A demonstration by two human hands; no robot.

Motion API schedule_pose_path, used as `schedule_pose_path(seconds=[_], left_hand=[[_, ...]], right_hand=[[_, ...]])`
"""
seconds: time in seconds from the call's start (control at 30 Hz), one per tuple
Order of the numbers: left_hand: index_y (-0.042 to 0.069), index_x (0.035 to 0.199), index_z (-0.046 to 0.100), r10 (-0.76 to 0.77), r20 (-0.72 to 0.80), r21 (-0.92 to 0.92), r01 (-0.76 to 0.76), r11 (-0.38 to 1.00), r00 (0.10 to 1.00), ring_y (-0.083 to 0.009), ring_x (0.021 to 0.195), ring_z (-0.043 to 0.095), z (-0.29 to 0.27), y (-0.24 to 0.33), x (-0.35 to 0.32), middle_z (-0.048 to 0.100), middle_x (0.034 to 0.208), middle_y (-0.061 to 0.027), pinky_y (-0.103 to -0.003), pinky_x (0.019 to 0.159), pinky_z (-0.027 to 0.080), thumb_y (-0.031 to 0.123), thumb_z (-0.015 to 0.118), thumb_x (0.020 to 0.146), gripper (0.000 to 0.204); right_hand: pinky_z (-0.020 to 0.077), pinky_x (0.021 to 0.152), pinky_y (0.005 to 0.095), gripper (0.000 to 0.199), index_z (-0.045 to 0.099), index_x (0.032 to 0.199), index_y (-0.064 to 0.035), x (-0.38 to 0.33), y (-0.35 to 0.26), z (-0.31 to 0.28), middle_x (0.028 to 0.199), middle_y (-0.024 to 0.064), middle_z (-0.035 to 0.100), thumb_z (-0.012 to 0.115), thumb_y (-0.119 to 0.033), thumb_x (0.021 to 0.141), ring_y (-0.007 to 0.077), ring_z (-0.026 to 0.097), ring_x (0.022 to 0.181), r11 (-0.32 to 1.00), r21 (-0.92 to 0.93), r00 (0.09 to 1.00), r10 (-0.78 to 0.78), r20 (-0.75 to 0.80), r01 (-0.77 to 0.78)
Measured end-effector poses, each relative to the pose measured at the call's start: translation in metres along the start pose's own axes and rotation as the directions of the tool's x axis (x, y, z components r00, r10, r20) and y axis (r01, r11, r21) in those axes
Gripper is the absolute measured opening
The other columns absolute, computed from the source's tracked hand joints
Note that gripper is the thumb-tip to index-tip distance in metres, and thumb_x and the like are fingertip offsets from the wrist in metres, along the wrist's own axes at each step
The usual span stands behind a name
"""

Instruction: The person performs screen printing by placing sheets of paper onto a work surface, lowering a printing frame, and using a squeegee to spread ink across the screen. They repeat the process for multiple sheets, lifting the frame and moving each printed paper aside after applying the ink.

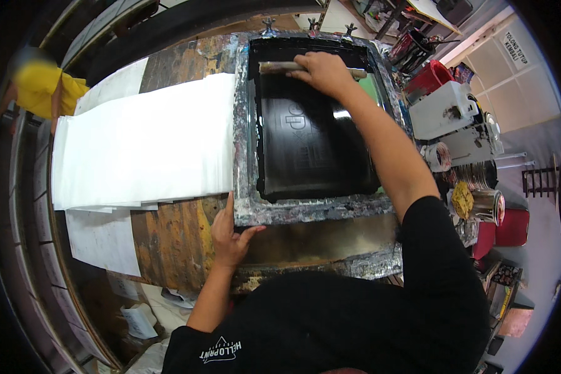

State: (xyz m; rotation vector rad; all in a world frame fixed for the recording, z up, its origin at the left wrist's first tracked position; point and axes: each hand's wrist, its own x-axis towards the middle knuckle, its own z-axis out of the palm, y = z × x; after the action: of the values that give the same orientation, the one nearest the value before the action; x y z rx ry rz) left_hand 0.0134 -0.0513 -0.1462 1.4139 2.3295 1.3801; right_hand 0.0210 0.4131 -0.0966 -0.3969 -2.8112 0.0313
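My right hand (322,75) grips the bar of a squeegee (275,67) near the far end of a printing screen. Black ink coats the mesh (330,153), and a faint design shows through its middle. The ink-stained screen frame (242,140) lies flat on the worktable. At the frame's near left corner is my left hand (229,240), with thumb and index finger spread apart against the frame's edge. Its index fingertip is next to the corner of a wide stack of white sheets (146,140) left of the screen.
Wing-nut clamps (313,25) stand along the frame's far edge. Paint-stained wood (168,234) shows around the sheets. On the right are a white jerrycan (439,112), a red container (431,78) and several cans. Shelving (28,206) runs along the left; a person in yellow (40,90) stands beyond.
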Motion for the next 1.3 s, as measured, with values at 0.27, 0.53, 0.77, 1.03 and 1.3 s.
schedule_pose_path(seconds=[0.27, 0.53, 0.77, 1.03, 1.3], left_hand=[[-0.006, 0.156, 0.052, -0.020, -0.074, -0.130, 0.010, 0.992, 0.997, -0.0323, 0.089, 0.067, 0.006, 0.009, 0.003, 0.073, 0.105, -0.0183, -0.041, 0.080, 0.053, 0.033, 0.093, 0.085, 0.091], [-0.008, 0.160, 0.045, -0.161, -0.256, -0.579, -0.018, 0.815, 0.953, -0.0129, 0.100, 0.064, -0.019, 0.087, 0.068, 0.069, 0.120, -0.0079, -0.028, 0.089, 0.053, 0.022, 0.081, 0.101, 0.076], [0.001, 0.168, 0.036, 0.063, 0.030, 0.471, -0.070, 0.880, 0.998, -0.0419, 0.158, 0.030, 0.001, 0.071, 0.079, 0.042, 0.160, -0.0328, -0.073, 0.126, 0.006, 0.067, 0.069, 0.097, 0.103], [-0.013, 0.157, 0.044, -0.001, 0.138, 0.534, -0.074, 0.842, 0.990, -0.0416, 0.163, 0.029, 0.032, 0.062, 0.070, 0.045, 0.167, -0.0271, -0.077, 0.125, -0.011, 0.085, 0.057, 0.093, 0.117], [-0.014, 0.134, 0.066, 0.171, -0.190, 0.294, -0.110, 0.949, 0.967, -0.0418, 0.140, 0.060, 0.000, 0.093, 0.132, 0.067, 0.141, -0.0309, -0.067, 0.131, 0.011, 0.045, 0.076, 0.099, 0.069]], right_hand=[[0.0605, 0.073, 0.0479, 0.036, 0.065, 0.108, -0.0121, -0.186, -0.159, -0.087, 0.098, 0.0096, 0.066, 0.078, -0.042, 0.093, 0.0317, 0.070, 0.093, 0.999, 0.022, 0.997, 0.039, 0.066, -0.041], [0.0450, 0.098, 0.0497, 0.032, 0.061, 0.107, -0.0075, -0.176, -0.181, -0.210, 0.094, 0.0118, 0.062, 0.074, -0.034, 0.094, 0.0347, 0.063, 0.096, 0.997, -0.077, 0.959, -0.053, -0.279, 0.033], [0.0426, 0.089, 0.0480, 0.038, 0.070, 0.100, -0.0086, -0.098, -0.159, -0.254, 0.091, 0.0094, 0.071, 0.069, -0.046, 0.098, 0.0331, 0.068, 0.091, 0.974, -0.225, 0.857, -0.105, -0.504, -0.013], [0.0453, 0.067, 0.0401, 0.039, 0.060, 0.075, -0.0104, -0.055, -0.147, -0.280, 0.064, 0.0061, 0.058, 0.061, -0.040, 0.100, 0.0213, 0.054, 0.063, 0.981, -0.089, 0.876, 0.111, -0.470, -0.172], [0.0462, 0.083, 0.0425, 0.048, 0.065, 0.077, -0.0115, -0.053, -0.151, -0.288, 0.068, 0.0056, 0.062, 0.058, -0.051, 0.104, 0.0208, 0.057, 0.067, 0.989, -0.021, 0.918, 0.125, -0.375, -0.143]])
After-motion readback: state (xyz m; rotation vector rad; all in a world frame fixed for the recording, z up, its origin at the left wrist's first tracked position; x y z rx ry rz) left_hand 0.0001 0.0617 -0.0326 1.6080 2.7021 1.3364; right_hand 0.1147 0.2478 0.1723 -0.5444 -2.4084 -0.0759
